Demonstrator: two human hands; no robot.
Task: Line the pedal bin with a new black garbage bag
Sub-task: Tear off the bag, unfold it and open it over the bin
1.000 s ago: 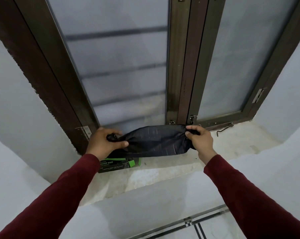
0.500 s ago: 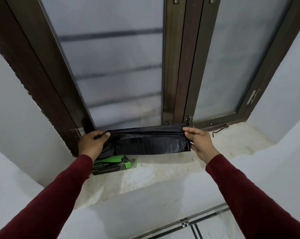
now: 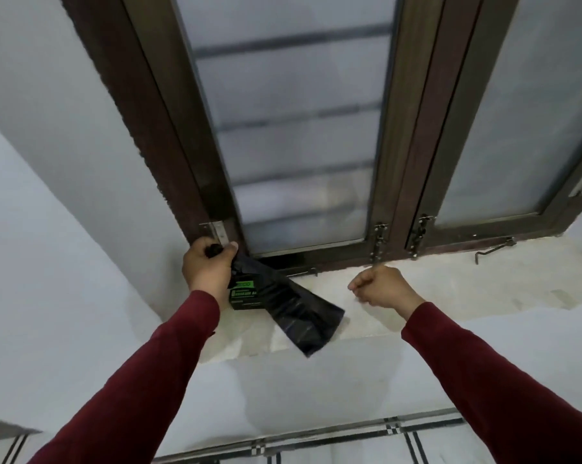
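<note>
My left hand [image 3: 206,267] grips one end of a folded black garbage bag [image 3: 298,314] above the left part of the window sill. The bag hangs down and to the right from that fist, and its free end reaches past the sill's front edge. A green and black garbage bag box [image 3: 244,294] lies on the sill, partly hidden behind the bag and my left wrist. My right hand [image 3: 381,286] hovers over the sill to the right of the bag, fingers curled shut, with nothing in it. No pedal bin is in view.
The pale stone sill [image 3: 450,293] runs below a dark brown window frame [image 3: 400,162] with frosted panes. A metal window stay hook [image 3: 494,251] lies on the sill at the right. White walls flank the recess, and tiled floor [image 3: 316,453] shows at the bottom.
My right hand has let go of the bag's right end and closed. The bag, stretched between both hands before, now hangs from my left hand alone. The view has shifted to the right.
</note>
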